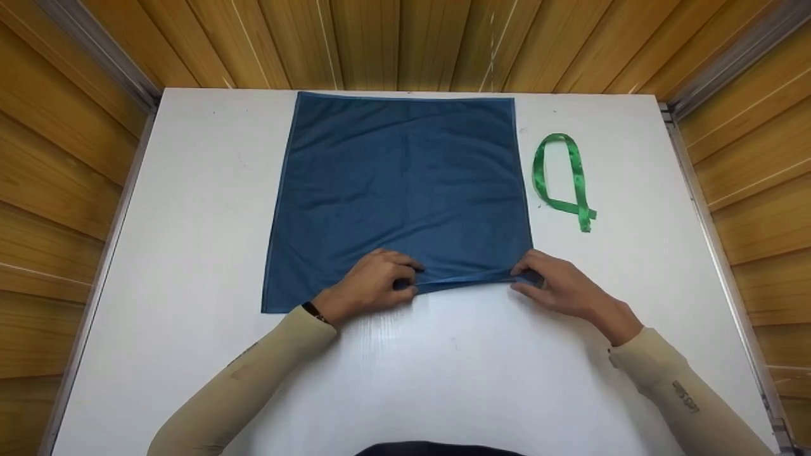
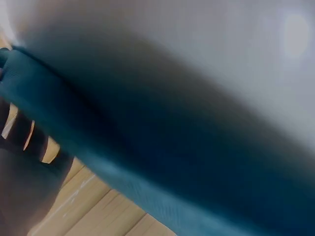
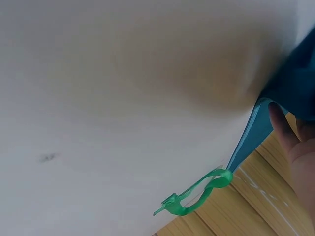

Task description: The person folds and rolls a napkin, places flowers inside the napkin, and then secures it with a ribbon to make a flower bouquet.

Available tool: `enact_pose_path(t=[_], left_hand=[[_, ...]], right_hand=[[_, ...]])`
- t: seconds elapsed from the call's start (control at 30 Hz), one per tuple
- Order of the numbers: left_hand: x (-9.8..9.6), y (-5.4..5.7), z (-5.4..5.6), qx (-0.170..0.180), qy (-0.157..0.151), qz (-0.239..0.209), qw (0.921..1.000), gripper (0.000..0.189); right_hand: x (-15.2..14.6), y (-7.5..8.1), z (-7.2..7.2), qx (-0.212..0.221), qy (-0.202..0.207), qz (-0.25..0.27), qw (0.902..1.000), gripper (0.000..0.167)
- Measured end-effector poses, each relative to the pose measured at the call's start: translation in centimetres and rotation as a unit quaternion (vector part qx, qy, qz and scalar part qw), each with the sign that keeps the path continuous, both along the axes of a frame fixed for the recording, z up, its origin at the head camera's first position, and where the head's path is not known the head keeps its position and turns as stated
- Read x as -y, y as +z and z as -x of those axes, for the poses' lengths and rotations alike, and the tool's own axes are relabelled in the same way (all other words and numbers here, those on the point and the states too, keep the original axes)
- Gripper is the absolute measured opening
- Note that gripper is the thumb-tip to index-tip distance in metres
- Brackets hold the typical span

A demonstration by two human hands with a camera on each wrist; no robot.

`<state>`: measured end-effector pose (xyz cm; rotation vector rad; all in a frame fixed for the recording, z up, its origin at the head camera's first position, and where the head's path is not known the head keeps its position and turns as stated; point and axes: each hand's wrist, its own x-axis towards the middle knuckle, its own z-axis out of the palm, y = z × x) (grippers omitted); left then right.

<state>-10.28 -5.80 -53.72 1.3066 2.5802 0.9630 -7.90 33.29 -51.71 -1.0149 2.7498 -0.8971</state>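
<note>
Blue cloth (image 1: pixel 405 177), laid up to the counter's (image 1: pixel 209 190) far edge, is pinched nearside by left hand (image 1: pixel 374 278) and right hand (image 1: pixel 564 285), presumably for tautness.

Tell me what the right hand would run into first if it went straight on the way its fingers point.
More of the blue cloth, most likely: the right hand holds its near edge, and the cloth spreads out ahead. Skimming or bunching it is hard to tell.
</note>
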Motion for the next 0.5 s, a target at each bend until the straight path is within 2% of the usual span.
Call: enact_pose_path(t=[0.13,0.33,0.4,0.5], left_hand=[[0.1,0.3,0.3,-0.006,0.008,-0.010,0.9999,0.008],[0.8,0.8,0.6,-0.034,0.037,-0.012,0.9987,0.007],[1.1,0.9,0.6,-0.027,0.047,-0.016,0.9984,0.010],[1.4,1.1,0.6,0.001,0.057,-0.018,0.9982,0.013]], right_hand=[[0.0,0.2,-0.2,0.032,-0.018,-0.016,0.9992,0.039],[-0.2,0.4,0.1,-0.011,0.008,-0.001,0.9999,0.044],[-0.3,0.6,0.2,-0.025,0.010,0.010,0.9996,0.047],[-0.4,1.1,0.4,-0.034,-0.002,0.028,0.9990,0.053]])
